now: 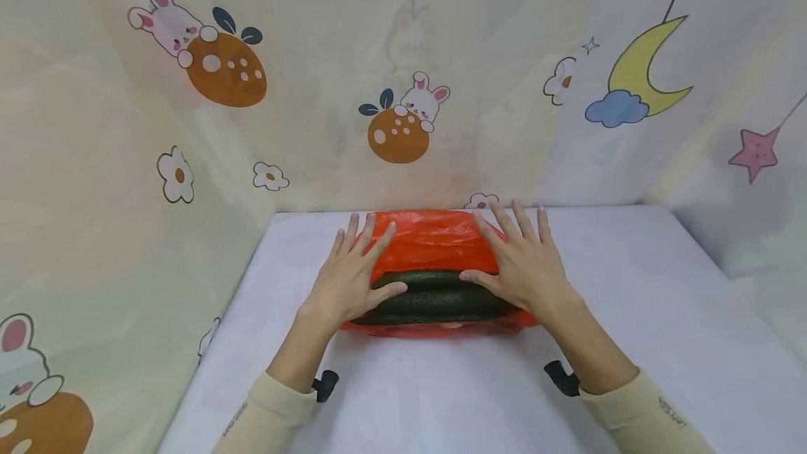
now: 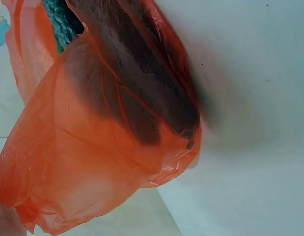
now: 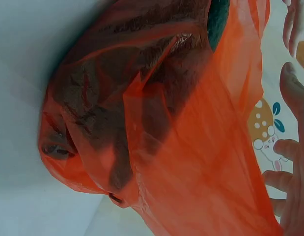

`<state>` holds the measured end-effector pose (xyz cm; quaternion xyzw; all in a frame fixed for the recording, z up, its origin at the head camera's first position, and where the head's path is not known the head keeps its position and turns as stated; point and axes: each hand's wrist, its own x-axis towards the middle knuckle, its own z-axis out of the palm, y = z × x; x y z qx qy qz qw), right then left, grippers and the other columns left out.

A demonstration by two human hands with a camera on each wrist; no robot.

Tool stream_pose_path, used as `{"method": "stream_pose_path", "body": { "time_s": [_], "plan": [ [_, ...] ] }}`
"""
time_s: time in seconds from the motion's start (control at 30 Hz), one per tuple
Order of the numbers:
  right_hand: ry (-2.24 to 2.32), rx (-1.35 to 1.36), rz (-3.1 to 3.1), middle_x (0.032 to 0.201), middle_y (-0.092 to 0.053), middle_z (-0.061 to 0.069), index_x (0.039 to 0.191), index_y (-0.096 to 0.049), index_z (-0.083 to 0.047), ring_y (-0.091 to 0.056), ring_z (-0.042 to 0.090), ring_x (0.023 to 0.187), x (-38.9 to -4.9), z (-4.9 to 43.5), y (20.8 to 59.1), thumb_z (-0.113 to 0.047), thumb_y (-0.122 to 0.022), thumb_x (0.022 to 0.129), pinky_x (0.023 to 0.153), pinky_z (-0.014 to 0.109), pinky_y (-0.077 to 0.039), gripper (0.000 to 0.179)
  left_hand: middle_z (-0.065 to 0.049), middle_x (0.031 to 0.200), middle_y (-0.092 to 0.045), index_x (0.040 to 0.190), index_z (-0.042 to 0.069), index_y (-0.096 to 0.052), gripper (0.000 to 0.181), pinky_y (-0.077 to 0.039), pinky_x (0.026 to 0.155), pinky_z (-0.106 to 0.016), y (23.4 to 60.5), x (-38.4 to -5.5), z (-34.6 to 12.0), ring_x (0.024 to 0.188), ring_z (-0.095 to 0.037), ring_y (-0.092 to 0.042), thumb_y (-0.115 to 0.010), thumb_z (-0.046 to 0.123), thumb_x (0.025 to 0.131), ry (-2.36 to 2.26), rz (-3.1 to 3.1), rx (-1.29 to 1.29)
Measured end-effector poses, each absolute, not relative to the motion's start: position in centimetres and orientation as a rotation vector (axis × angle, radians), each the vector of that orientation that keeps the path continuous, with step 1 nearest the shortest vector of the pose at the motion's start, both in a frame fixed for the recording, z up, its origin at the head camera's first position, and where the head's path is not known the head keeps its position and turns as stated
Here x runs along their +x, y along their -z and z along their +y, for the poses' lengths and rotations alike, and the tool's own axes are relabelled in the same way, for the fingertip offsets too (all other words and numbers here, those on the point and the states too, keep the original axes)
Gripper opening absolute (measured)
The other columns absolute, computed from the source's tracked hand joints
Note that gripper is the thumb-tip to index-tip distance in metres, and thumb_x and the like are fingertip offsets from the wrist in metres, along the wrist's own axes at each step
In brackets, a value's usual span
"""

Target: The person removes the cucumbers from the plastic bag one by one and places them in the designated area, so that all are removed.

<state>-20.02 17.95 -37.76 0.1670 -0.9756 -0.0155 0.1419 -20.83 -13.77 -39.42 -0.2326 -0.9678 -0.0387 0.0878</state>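
Observation:
A red-orange translucent plastic bag [image 1: 435,240] lies on the white table with several dark green cucumbers [image 1: 441,303] showing through its opening. Over the bag's left end is my left hand [image 1: 343,279], fingers spread and thumb pointing inward across the cucumbers. My right hand [image 1: 532,272] mirrors it at the right end, fingers fanned out. Neither hand grips anything. Through the film of the bag [image 2: 88,162] in the left wrist view, the cucumber ends look dark. In the right wrist view, spread fingers of the right hand [image 3: 296,162] appear beyond the bag [image 3: 206,162].
The white table [image 1: 435,391] carries the bag near its back edge. Behind and to the sides hangs a printed cloth [image 1: 328,54] with rabbits, flowers, a moon and a star. Black straps or mounts [image 1: 326,385] stick out at both wrists, by the cream sleeves [image 1: 271,412].

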Motion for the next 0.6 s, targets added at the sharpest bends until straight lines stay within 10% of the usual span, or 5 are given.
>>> {"method": "stream_pose_path", "body": {
  "time_s": [0.37,0.6],
  "plan": [
    [-0.001,0.612,-2.795,0.171,-0.017,0.012,0.165,-0.021,-0.023,-0.007,0.041,0.158,-19.6,16.2,37.3,-0.079,-0.054,0.088,0.123,0.063,-0.003,0.101,-0.002,0.173,-0.006,0.163,0.033,-0.026,0.107,-0.028,0.12,-0.055,39.8,-19.7,-15.3,0.159,-0.037,0.003,-0.082,0.064,0.076,0.338,-2.831,-0.899],
    [-0.041,0.695,-2.795,0.168,-0.025,0.014,0.164,-0.024,-0.019,-0.021,0.044,0.154,-19.1,16.4,38.2,-0.073,-0.059,0.09,0.122,0.061,-0.016,0.098,-0.009,0.171,-0.021,0.161,0.024,-0.033,0.108,-0.022,0.123,-0.052,40.8,-19.0,-15.6,0.159,-0.032,-0.013,-0.085,0.061,0.074,0.271,-2.801,-0.962]
  ]
}}
